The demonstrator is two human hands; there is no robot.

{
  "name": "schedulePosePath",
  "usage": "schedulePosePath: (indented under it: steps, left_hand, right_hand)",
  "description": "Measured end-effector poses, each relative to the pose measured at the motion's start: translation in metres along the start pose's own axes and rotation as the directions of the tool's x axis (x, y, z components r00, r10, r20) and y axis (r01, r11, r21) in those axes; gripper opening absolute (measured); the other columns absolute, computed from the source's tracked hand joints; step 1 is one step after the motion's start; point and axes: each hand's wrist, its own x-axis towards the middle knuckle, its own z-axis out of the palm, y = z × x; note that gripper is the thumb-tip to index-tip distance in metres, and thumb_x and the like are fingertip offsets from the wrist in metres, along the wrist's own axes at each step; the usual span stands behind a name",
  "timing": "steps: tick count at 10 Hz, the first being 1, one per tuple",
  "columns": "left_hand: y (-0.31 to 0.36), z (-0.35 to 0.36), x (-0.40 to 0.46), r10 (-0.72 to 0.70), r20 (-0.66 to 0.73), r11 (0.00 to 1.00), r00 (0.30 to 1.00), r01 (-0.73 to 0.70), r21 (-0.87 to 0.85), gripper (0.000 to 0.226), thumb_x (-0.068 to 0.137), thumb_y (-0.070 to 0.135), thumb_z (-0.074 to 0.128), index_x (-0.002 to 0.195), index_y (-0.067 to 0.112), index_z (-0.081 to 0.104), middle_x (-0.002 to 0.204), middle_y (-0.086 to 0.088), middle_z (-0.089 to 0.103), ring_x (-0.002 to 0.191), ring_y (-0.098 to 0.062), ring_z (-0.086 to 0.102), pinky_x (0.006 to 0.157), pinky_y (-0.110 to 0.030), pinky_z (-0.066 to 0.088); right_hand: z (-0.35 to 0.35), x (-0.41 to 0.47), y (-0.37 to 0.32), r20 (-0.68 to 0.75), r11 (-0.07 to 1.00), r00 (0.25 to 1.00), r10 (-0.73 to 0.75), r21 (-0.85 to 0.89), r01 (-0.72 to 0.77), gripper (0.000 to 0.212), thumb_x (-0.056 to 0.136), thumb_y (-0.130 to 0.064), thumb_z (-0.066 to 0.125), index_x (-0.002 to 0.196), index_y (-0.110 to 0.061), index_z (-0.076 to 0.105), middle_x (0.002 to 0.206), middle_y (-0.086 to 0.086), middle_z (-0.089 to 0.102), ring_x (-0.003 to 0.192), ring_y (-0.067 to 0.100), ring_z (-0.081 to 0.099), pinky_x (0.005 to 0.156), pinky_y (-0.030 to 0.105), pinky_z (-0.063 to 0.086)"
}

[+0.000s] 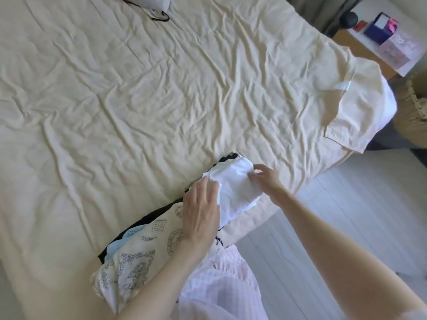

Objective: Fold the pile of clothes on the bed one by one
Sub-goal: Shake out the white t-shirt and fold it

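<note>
Two hands are on a folded white garment near the bed's near edge, w/ the person standing at the side of the bed. Left hand lies flat on the garment's left end, fingers straight and together, pressing down, not curled round anything. Right hand is at the garment's right edge, fingertips and thumb bent in, pinching the fabric there. The white piece sits on top of a small stack; a dark, black-looking edge pokes out under it at the far side.

Just beside it, nearer the person, is another stack: a cream printed cloth w/ line drawings on top, a pale blue layer and a black layer showing under its far edge. The left forearm crosses over this stack. The 2 stacks look to be touching or nearly so; can't tell which.

Cream sheet is heavily wrinkled across the bed. At the far top edge, a white bag-like item w/ a black cord. Far right, a bedside table w/ a dark blue box and a round black object. Pale floor at right. Person's pale pink checked clothing shows at the bottom.
</note>
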Motion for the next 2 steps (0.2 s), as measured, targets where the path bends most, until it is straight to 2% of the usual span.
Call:
schedulePosePath:
  steps: [1,2]
  left_hand:
    - [0.006,0.013,-0.003,0.125,0.113,0.984,0.986,-0.137,0.112,0.076,0.065,0.016,0.079,0.135,0.024,0.052,0.143,-0.016,0.045,0.130,-0.040,0.042,0.099,-0.054,0.042]
    - [0.002,0.021,-0.001,0.162,0.291,0.967,0.943,-0.211,0.145,0.066,0.086,0.037,0.061,0.146,0.030,0.033,0.156,-0.012,0.021,0.143,-0.037,0.016,0.111,-0.056,0.018]
  right_hand:
    - [-0.007,0.001,0.008,0.067,0.999,0.998,0.019,-0.048,-0.016,0.036,0.090,-0.017,0.059,0.126,-0.014,0.056,0.116,0.011,0.063,0.092,0.020,0.058,0.064,0.027,0.046]
    - [-0.019,-0.011,-0.007,0.000,0.997,0.998,-0.059,-0.050,0.059,0.040,0.091,-0.020,0.061,0.130,-0.015,0.053,0.121,0.007,0.060,0.094,0.015,0.055,0.062,0.019,0.045]
